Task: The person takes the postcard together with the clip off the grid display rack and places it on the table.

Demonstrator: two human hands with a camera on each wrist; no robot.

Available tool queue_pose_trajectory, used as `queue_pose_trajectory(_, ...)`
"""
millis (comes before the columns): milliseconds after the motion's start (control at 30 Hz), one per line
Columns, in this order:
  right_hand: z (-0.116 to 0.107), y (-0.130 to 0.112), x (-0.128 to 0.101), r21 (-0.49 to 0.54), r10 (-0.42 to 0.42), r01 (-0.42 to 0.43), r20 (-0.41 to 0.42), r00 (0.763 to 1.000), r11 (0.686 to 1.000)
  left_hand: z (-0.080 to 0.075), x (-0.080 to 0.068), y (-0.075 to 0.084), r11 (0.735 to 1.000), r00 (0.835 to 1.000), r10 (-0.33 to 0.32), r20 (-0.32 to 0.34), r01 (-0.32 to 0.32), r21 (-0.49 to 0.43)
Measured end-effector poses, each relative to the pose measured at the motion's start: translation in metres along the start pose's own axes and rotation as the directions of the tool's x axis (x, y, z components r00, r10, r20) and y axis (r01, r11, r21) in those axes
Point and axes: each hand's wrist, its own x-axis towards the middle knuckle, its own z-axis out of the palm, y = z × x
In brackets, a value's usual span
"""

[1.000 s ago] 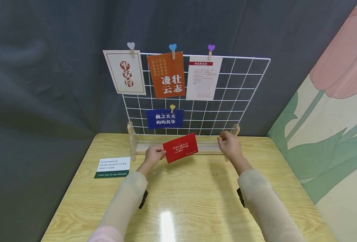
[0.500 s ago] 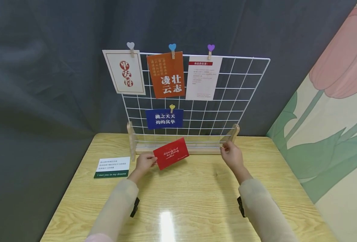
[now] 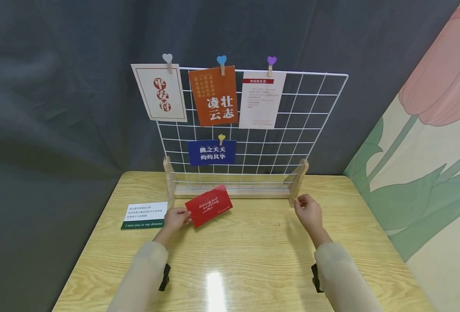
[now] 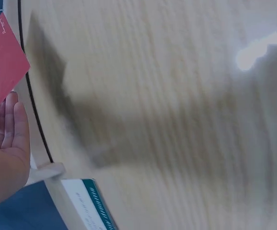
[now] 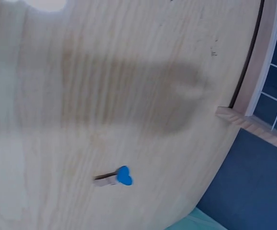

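Note:
My left hand (image 3: 176, 219) pinches the left end of a red card (image 3: 209, 206) with white script, held tilted over the table in front of the grid rack. In the left wrist view the thumb and fingers meet at the card's (image 4: 4, 62) lower corner. Beside the rack's right wooden foot, my right hand (image 3: 309, 213) pinches a small pale wooden clip (image 3: 297, 200), mostly hidden by the fingertips. A white wire grid rack (image 3: 312, 113) bears a white card (image 3: 175, 97), an orange card (image 3: 215, 89), another white card (image 3: 264, 102) and a blue card (image 3: 214, 162), each under a heart clothespin.
A white and green card (image 3: 146, 215) lies on the table (image 3: 245, 255) left of my left hand. In the right wrist view a blue heart clothespin (image 5: 124, 176) lies on the tabletop. A dark curtain (image 3: 58, 108) hangs behind the rack, a tulip-painted wall (image 3: 448, 173) at right.
My left hand has drawn the red card left and toward me, away from the rack. My right hand has moved right and slightly nearer, still pinching the small clip.

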Motion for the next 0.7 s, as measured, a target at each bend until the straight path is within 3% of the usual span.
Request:
queue_pose_trajectory(333, -0.011, 0.021, -0.016, -0.049, 0.077, -0.077, 0.011, 0.997, 0.996, -0.031, -0.012, -0.02, 0.999, 0.999, -0.03, 0.032, 0.03, -0.013)
queue_pose_trajectory(700, -0.025, 0.044, -0.029, -0.058, 0.143, -0.142, 0.01, 0.99, 0.988, -0.065, -0.018, -0.04, 0.994, 0.994, -0.109, 0.02, 0.109, -0.003)
